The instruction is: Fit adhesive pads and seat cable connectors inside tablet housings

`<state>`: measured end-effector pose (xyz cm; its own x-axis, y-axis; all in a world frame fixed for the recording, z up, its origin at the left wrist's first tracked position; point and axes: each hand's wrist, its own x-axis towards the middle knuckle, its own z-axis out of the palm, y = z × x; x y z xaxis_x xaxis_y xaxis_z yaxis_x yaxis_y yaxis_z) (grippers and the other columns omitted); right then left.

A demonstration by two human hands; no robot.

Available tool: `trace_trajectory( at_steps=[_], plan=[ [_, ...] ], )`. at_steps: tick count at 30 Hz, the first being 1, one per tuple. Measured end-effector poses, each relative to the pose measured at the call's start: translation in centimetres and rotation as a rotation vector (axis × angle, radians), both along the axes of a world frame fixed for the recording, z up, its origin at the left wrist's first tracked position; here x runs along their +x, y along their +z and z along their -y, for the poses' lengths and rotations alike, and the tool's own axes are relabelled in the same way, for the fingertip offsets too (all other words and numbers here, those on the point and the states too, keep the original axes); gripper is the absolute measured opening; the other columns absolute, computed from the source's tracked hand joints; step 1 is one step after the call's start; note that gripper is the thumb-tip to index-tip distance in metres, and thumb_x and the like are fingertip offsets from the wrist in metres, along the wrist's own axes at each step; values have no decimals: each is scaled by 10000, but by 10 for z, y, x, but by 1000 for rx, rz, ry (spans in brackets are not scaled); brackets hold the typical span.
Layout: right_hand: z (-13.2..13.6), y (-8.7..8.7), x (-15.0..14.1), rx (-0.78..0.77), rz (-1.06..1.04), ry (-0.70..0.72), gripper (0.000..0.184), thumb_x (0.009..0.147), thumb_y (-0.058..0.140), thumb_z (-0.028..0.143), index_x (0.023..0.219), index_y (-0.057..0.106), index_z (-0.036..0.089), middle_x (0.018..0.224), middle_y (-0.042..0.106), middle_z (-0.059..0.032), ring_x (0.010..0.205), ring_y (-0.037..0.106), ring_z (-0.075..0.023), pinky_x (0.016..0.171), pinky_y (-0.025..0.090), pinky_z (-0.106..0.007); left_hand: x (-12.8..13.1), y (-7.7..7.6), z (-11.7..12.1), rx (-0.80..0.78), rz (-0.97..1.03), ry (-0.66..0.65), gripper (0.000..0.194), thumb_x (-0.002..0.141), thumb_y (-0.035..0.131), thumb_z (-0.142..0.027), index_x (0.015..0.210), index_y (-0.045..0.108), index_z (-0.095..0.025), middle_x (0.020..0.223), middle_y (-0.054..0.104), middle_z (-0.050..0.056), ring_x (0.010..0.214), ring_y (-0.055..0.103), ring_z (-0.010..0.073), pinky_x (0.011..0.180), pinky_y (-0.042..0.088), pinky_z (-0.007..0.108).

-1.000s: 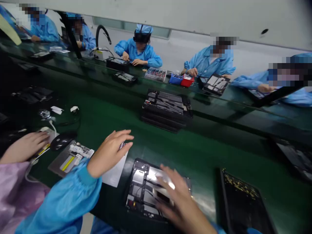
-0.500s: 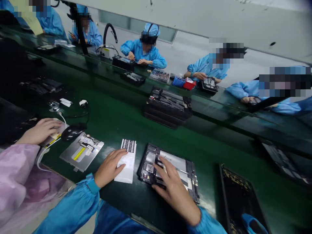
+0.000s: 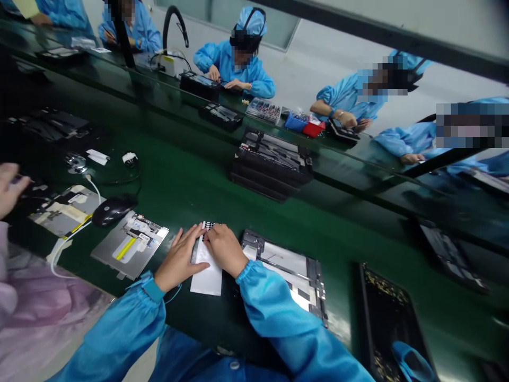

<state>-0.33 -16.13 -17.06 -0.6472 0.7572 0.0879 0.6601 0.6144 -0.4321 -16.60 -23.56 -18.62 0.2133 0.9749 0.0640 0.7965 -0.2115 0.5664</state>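
A white sheet with rows of small black stickers (image 3: 207,276) lies on the green table in front of me. Stretched along its left side, my left hand (image 3: 181,260) rests with fingers apart, thumb and fingertips on the sheet. My right hand (image 3: 225,246) is bent over the sheet's top end, its fingers pinched together at the black stickers. Whatever sits between those fingertips is hidden. Just right of the sheet is an opened tablet-like device housing (image 3: 294,270), partly covered by my right sleeve.
A black tray (image 3: 392,318) with small gold-coloured parts stands at right. Stacked black housings (image 3: 272,170) are farther back. To the left lie a metal panel with yellow tape (image 3: 131,244), a black mouse (image 3: 113,209) and a co-worker's hand (image 3: 10,188). Other workers sit across the table.
My right hand has moved left from the device housing onto the sticker sheet, its fingers now drawn together. My left hand stays on the sheet. The co-worker's hand at left has moved farther left.
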Motion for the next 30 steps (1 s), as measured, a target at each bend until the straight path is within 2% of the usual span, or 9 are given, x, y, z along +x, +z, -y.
trace_trajectory(
  at_steps=[3,5,9,11,13,15,20,25,30],
  plan=[
    [0,8,-2,-14,-23,-15,106,967,552,106,911,632,148,928,617,-97,923,573,-235,888,460,-386,0,1,-2,13,-16,-15,1077,853,715,-367,1605,-47,-254,1617,383,155,1528,304,298,1260,146,587],
    [1,28,11,-31,-66,-21,86,983,541,126,942,606,164,934,611,-70,925,576,-209,886,470,-353,-1,1,-4,12,-26,-22,1050,869,700,-392,1605,-35,-247,1622,369,166,1523,314,309,1252,150,609],
    [23,79,82,-64,-463,-120,122,1045,444,209,966,537,210,948,550,-30,910,556,-167,831,475,-301,-6,3,-7,14,-39,-68,844,921,636,-465,1590,161,-266,1631,363,137,1533,284,325,1240,176,622],
    [49,91,127,-74,-599,-228,130,1044,450,229,933,518,227,925,519,-19,896,542,-171,814,465,-306,-5,10,-5,59,-38,-77,736,951,592,-490,1566,248,-279,1617,390,118,1531,287,331,1234,184,631],
    [82,84,165,-84,-595,-349,126,1040,450,220,933,514,235,951,525,-29,937,549,-182,844,460,-322,5,20,3,142,-32,-67,575,973,566,-483,1488,396,-293,1580,448,96,1513,324,330,1231,200,631],
    [117,62,191,-98,-545,-439,113,1034,451,201,954,522,239,1016,549,-48,1005,564,-196,884,461,-338,24,31,14,209,-12,-88,405,977,577,-450,1352,537,-301,1523,509,73,1468,395,312,1221,265,597],
    [180,8,210,-76,-463,-543,123,1008,470,141,1015,540,242,1122,561,-79,1098,566,-211,921,479,-354,99,36,40,196,-5,-299,228,965,616,-368,1165,637,-261,1355,627,67,1326,535,278,1107,455,486],
    [190,-1,207,-16,-391,-542,137,989,496,121,1035,553,237,1112,590,-86,1078,576,-222,910,494,-384,142,22,42,416,-200,-381,104,974,567,-172,1023,657,-185,1158,708,90,1147,629,268,983,503,435],
    [185,1,206,8,-391,-450,163,973,510,92,1059,547,226,1111,616,-83,1062,587,-209,895,496,-376,139,40,35,415,-260,-471,194,983,496,-92,990,660,-195,1070,717,51,1029,635,233,926,487,401]
  ],
)
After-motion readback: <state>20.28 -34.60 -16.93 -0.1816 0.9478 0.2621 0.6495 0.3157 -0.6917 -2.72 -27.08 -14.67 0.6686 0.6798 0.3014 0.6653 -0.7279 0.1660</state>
